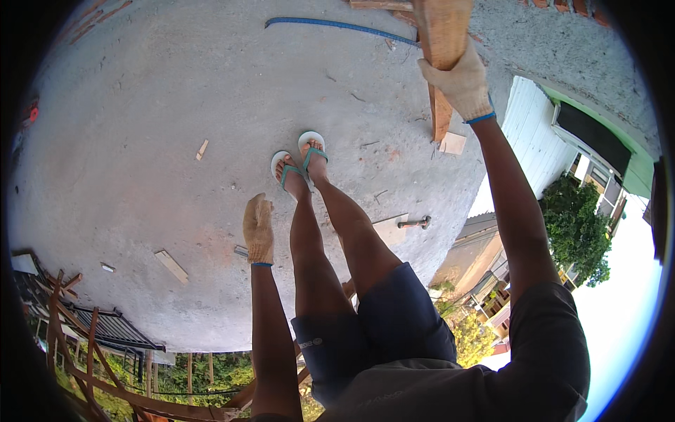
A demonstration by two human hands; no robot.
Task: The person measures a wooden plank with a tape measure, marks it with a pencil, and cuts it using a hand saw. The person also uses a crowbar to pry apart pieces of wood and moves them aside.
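Observation:
High on the right, my right hand (462,86), in a beige knit glove with a blue cuff, is wrapped round the edge of a wooden plank (444,42). The plank runs up out of the picture, and its lower end comes down close to the floor. My left hand (258,228), gloved the same way, hangs beside my legs. It holds nothing visible; its fingers point away from me, loosely bent. A small light wood block (453,143) lies by the plank's lower end.
Rough grey concrete floor (176,91) surrounds my sandalled feet. A hammer (415,223) lies to the right beside a pale board (391,229). A blue strip (337,23) stretches across the far floor. Wood scraps (171,266) lie left. Timber framing (91,337) stands at the lower left.

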